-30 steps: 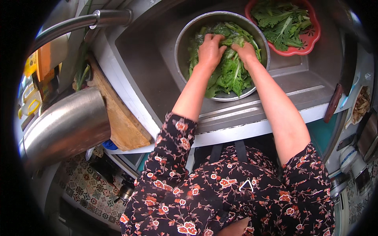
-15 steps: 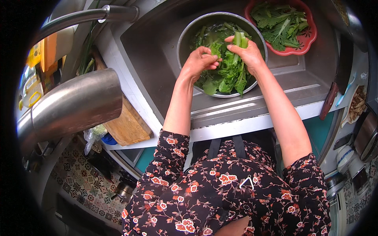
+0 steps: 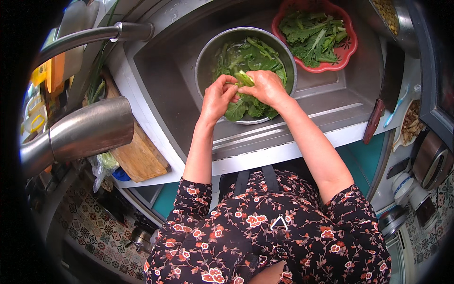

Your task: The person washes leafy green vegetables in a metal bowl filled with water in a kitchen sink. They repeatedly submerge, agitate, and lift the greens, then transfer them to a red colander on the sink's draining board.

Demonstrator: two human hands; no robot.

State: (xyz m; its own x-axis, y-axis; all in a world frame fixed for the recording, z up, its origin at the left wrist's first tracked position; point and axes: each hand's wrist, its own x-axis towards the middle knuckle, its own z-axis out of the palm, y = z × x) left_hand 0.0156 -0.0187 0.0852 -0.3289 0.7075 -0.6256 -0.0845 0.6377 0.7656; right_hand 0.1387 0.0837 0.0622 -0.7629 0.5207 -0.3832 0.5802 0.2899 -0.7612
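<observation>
A metal pot [image 3: 204, 61] of water and leafy greens [image 3: 256, 57] stands in the steel sink [image 3: 165, 71]. Over it, my right hand [image 3: 267, 88] grips pale green stems [image 3: 244, 77] with leaves hanging below. My left hand [image 3: 220, 97] pinches at the same stems with bent fingertips; the fingertips partly hide what they hold. Behind and right of the pot, a red basket [image 3: 347, 52] holds more greens.
A cleaver [image 3: 392, 78] lies along the sink's right edge beside a dish of brown food [image 3: 409, 124]. At left are a faucet [image 3: 92, 125], a wooden board [image 3: 142, 161] and bottles. A metal container [image 3: 397, 26] sits at upper right.
My hands have risen out of the greens with a bunch of stems and drawn together around its pale ends. The view has shifted slightly, so sink and pot appear further left.
</observation>
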